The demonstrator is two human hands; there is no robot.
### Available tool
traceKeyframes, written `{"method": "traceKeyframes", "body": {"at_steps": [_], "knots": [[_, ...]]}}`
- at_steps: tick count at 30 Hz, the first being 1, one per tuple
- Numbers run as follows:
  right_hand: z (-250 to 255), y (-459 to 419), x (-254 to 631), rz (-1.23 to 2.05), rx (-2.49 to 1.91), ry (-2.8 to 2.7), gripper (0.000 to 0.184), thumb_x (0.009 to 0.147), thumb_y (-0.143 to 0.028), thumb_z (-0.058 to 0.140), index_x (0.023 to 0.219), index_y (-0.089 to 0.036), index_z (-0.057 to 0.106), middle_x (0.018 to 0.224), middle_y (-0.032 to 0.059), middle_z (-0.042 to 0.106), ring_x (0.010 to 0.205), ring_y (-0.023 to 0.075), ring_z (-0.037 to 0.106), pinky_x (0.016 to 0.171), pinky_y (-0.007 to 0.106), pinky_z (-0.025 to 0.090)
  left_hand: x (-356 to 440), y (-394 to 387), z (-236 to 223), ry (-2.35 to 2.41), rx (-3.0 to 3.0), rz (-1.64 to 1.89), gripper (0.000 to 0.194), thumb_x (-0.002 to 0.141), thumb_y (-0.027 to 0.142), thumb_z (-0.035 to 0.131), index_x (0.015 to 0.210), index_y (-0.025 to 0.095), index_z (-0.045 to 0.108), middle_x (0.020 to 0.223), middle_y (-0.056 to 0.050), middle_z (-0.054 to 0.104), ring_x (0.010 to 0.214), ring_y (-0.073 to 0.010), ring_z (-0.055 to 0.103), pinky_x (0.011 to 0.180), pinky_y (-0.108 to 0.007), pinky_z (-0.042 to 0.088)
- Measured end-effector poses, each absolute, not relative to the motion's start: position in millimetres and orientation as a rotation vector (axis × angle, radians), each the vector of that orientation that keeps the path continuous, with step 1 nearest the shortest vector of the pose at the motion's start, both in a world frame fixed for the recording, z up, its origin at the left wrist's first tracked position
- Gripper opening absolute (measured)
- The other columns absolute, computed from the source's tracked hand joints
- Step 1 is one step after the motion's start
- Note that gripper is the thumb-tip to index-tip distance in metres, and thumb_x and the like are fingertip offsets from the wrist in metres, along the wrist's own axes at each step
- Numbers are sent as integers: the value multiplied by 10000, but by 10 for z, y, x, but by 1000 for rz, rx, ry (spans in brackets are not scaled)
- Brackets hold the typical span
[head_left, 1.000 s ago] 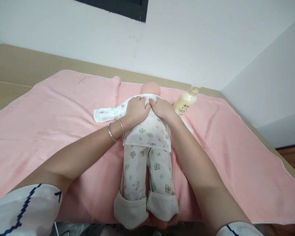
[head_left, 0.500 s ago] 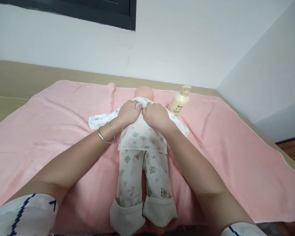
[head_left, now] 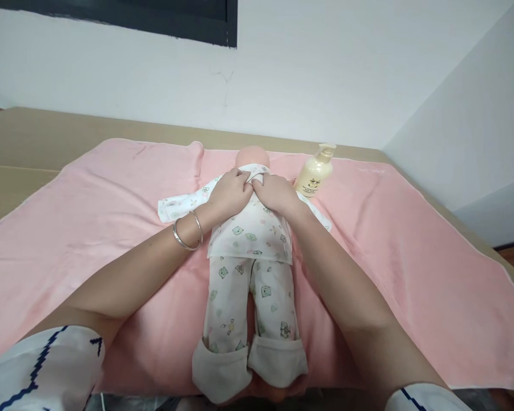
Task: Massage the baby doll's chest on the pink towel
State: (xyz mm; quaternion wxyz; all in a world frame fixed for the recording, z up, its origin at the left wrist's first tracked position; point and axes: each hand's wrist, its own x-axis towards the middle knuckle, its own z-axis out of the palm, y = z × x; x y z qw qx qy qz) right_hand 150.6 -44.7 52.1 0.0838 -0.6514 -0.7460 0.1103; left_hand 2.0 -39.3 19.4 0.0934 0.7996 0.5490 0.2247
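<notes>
A baby doll (head_left: 252,156) lies stretched out on a pink blanket (head_left: 154,325), its bald head pointing away from me. It is dressed in a white patterned shirt (head_left: 249,240) and matching trousers (head_left: 227,302) with turned-up cuffs. My left hand (head_left: 231,194), a silver bangle at the wrist, has its fingers closed on the shirt just below the collar. Opposite it, my right hand (head_left: 276,195) pinches the same cloth, thumb close to the other thumb. The shirt's sleeves spread out to both sides. Both hands partly cover the doll's upper body.
A pale yellow pump bottle (head_left: 313,176) stands on the blanket beyond my right hand, beside the doll's shoulder. Behind the blanket runs a beige padded edge (head_left: 154,127) against a white wall (head_left: 308,74). A dark frame (head_left: 188,23) is set in the wall.
The collar cloth, bunched before, now lies flatter and wider below the doll's head. Both hands have shifted slightly and still hold the shirt. My view has moved a little.
</notes>
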Motion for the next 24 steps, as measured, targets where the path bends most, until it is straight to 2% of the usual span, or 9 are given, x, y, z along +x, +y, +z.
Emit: {"method": "traceKeyframes", "body": {"at_steps": [4, 8, 11, 17, 24], "knots": [[602, -626, 1398, 262, -1952, -2316, 455, 1077, -295, 338, 1269, -74, 686, 1274, 248, 765, 1204, 388, 713, 1003, 449, 521, -34, -300, 160, 1716, 2278, 583, 449, 1027, 309, 321, 1221, 117, 678, 1226, -223, 701, 1214, -366, 668, 1109, -511, 546], [615, -680, 1365, 249, -1889, -2341, 385, 1059, -235, 356, 1149, -101, 705, 1183, 232, 780, 1128, 371, 731, 933, 428, 523, -60, -246, 129, 1739, 2227, 566, 446, 1043, 370, 308, 1163, 157, 681, 1211, -203, 716, 1213, -340, 676, 1102, -474, 552], [589, -581, 1424, 354, -1890, -2252, 418, 1059, -295, 351, 1205, -113, 698, 1250, 218, 775, 1153, 367, 727, 938, 424, 528, -39, -280, 118, 1758, 2235, 592, 480, 1050, 368, 292, 1219, 132, 676, 1245, -217, 718, 1225, -350, 672, 1118, -491, 543], [500, -420, 1522, 398, -1921, -2130, 602, 1076, -425, 306, 1449, -44, 586, 1432, 264, 704, 1325, 404, 662, 1095, 464, 485, 2, -326, 64, 1771, 2201, 710, 571, 1062, 380, 288, 1394, 83, 646, 1400, -236, 683, 1376, -359, 616, 1227, -506, 474], [478, -435, 1498, 366, -1927, -2129, 612, 1079, -413, 307, 1462, -21, 577, 1400, 278, 715, 1331, 401, 656, 1131, 470, 471, -5, -328, 65, 1776, 2211, 704, 576, 1068, 380, 288, 1427, 97, 637, 1387, -225, 677, 1351, -354, 613, 1219, -513, 480]]}}
